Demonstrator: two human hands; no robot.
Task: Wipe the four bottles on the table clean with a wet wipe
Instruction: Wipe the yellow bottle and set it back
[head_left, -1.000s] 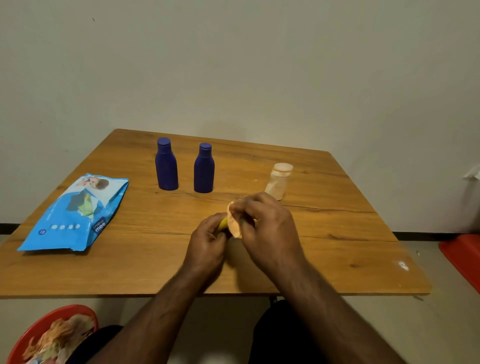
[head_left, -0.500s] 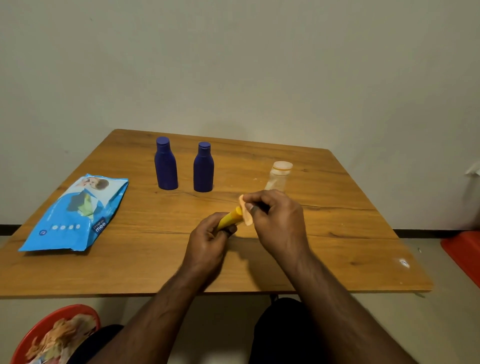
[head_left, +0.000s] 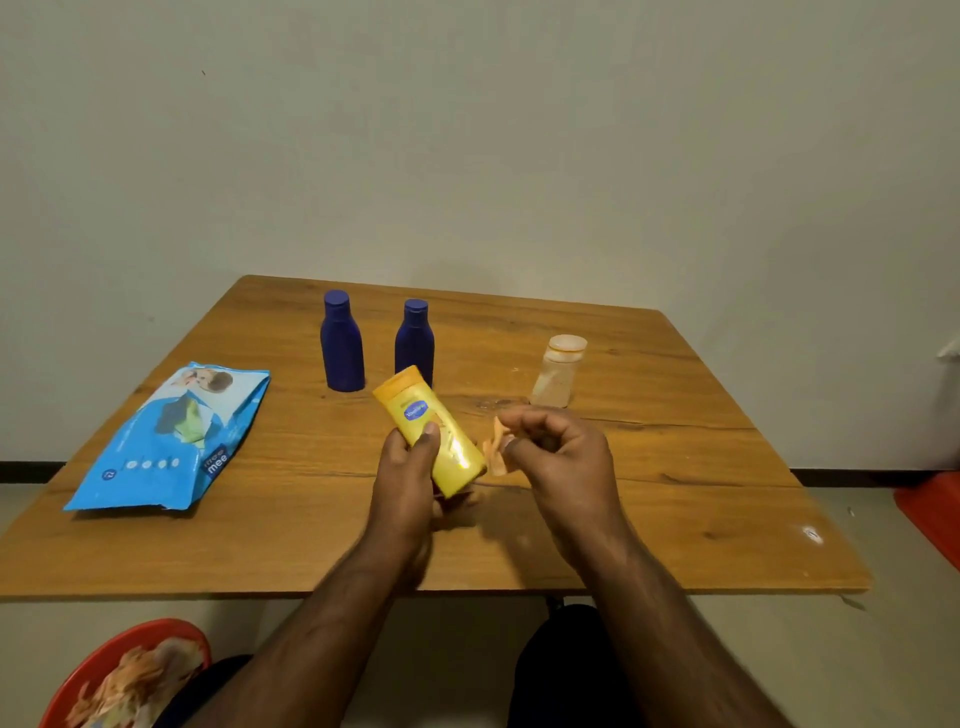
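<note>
A yellow bottle (head_left: 434, 430) is gripped, tilted, above the worktop (head_left: 649, 467) by the left hand (head_left: 408, 467), while a crumpled wet wipe (head_left: 494, 451) is pinched just beside it by the right hand (head_left: 558, 457), with two blue bottles (head_left: 342, 343) and a clear bottle (head_left: 557, 371) stood upright behind.

Wipes: blue plastic wet-wipe pack (head_left: 171, 439) lies on the wooden surface (head_left: 675, 467) at 9 o'clock.
Back row: two dark blue plastic bottles (head_left: 342, 340) (head_left: 414, 338) stand side by side at 12 o'clock.
Right: clear plastic bottle (head_left: 557, 371) stands at 2 o'clock.
Centre: yellow plastic lotion bottle (head_left: 434, 431) tilted, in front of the blue pair.
Floor: red plastic bin (head_left: 111, 670) at 7 o'clock, below the surface edge.
</note>
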